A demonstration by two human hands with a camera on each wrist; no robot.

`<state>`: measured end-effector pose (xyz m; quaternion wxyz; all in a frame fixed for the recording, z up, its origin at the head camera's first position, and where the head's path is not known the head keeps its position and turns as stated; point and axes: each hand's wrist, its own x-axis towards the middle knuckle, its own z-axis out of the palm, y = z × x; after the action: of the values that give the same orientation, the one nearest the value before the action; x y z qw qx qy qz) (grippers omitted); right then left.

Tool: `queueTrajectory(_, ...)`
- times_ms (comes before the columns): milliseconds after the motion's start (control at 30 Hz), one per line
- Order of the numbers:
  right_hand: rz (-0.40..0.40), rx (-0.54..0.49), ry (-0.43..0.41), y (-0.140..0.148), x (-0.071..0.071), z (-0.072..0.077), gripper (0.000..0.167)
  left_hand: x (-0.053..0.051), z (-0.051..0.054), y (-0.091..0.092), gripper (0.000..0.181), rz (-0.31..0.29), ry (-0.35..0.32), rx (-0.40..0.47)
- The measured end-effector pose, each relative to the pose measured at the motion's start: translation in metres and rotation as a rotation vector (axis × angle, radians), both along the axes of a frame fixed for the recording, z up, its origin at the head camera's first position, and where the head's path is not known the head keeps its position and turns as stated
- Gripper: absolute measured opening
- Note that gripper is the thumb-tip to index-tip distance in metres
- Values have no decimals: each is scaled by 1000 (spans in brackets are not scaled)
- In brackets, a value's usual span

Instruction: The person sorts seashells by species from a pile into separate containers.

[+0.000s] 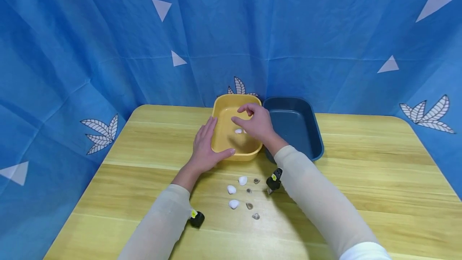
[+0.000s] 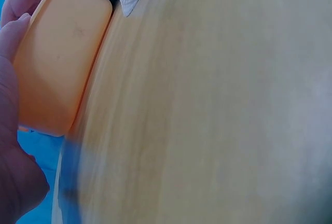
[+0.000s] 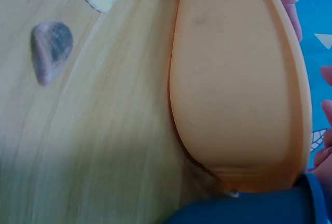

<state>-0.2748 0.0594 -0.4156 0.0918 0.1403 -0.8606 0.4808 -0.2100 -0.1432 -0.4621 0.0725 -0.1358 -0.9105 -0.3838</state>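
A yellow tray stands at the back of the table with two white shells inside. The left hand rests against its left side and near rim, fingers straight and thumb along the front edge. Over the tray's inside hovers the right hand, its thumb and index finger apart, with nothing seen between them. In the right wrist view, the tray's outer wall faces the camera and only part of the right fingers shows at the right edge.
A dark blue tray adjoins the yellow one on its right. On the table in front lie several white shells and several small brown shells. A blue curtain hangs behind.
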Motion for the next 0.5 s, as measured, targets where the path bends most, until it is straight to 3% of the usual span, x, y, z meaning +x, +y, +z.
queueTrajectory(333,4,3,12,12,16,12,29,1,0,-1,113,-1,-7,7)
queueTrajectory(500,37,10,38,16,31,19,29,1,0,0,113,-3,-8,12)
